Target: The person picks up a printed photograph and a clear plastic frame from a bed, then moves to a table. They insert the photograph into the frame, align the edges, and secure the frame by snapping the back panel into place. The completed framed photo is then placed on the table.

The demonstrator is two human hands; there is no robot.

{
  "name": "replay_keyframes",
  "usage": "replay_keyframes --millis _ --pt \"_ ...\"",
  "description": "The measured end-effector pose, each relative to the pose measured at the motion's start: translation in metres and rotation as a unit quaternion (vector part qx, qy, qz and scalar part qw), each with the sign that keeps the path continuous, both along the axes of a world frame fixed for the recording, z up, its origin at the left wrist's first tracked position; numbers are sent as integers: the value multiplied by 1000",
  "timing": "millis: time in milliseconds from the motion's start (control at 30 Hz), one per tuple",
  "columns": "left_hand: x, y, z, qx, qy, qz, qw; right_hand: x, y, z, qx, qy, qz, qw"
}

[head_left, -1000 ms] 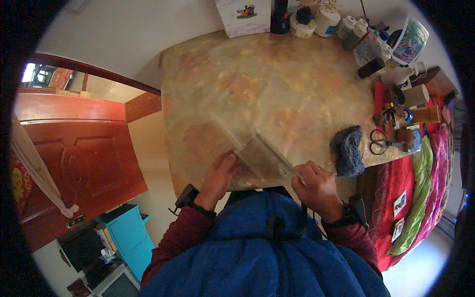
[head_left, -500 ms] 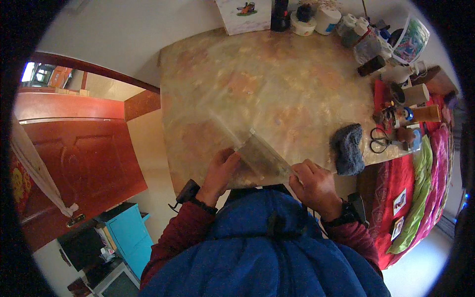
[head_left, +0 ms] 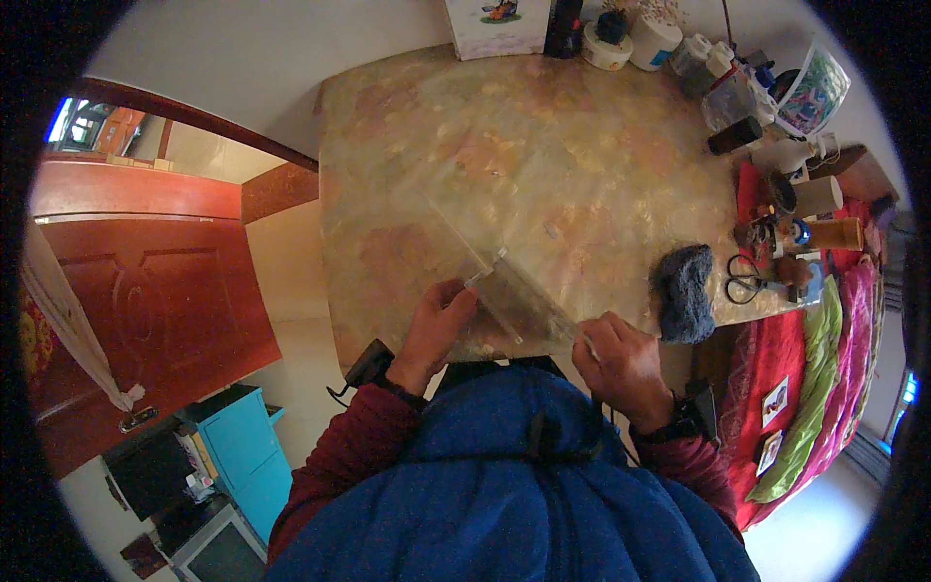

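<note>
Left hand (head_left: 438,328) and right hand (head_left: 623,361) clamp their grip on a flat clear plastic bag (head_left: 519,299) at the near side of the marbled tan bench (head_left: 543,126).

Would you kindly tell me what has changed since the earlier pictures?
The left hand has moved slightly forward and to the right, toward the right hand. The view shifted a little too, so the white panel appears higher and further right. Both hands still hold the clear plastic bag; the grey cloth lies where it was.
</note>
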State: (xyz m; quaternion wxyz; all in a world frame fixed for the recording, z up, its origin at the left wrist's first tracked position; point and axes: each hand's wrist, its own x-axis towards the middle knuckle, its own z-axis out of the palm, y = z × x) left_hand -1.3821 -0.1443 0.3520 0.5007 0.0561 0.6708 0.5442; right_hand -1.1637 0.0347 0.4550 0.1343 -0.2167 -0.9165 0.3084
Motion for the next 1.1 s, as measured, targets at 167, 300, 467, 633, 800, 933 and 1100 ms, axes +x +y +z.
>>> replay_keyframes --millis 167,300,467,633,800,933,1100 --pt "2 5 8 -13 -8 12 1000 -2 -3 -3 11 41 14 999" --pt "1 10 24 22 -39 -21 999 -2 -7 -3 18 27 20 999" --pt "2 15 31 4 -45 8 999 -2 -9 -1 22 26 43 998" --pt "-1 17 36 6 -43 -12 999 -4 -12 2 11 26 39 999" --pt "2 20 38 11 -52 0 999 -5 -12 3 1 28 32 999" --pt "1 20 37 -1 -33 -14 999 -4 -10 1 -7 28 24 999" --pt "5 16 38 -13 -56 34 998 0 -5 -2 -28 39 27 999"
